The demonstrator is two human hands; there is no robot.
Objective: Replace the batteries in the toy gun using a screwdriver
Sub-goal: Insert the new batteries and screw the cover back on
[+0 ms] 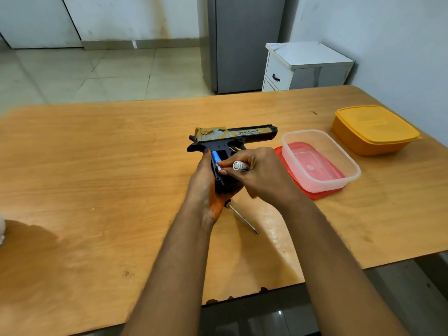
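screwdriver (pixel 243 219) handle hidden under the hands (pixel 257 175)

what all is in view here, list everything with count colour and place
toy gun: 1, black and gold, mid table, grip compartment open
blue battery: 1, blue and white, in the open grip
white battery: 1, white, in the right hand
screwdriver: 1, metal shaft, on the table beneath the hands, handle mostly hidden
clear container: 1, clear, right of the gun, sitting on the red lid
red lid: 1, red, under the clear container
orange container: 1, orange, lidded, far right of the table
table: 1, wooden
cabinet: 1, white, behind the table
fridge: 1, grey, behind the table
left hand: holds the gun grip
right hand: holds the white battery, fingertips at the blue one
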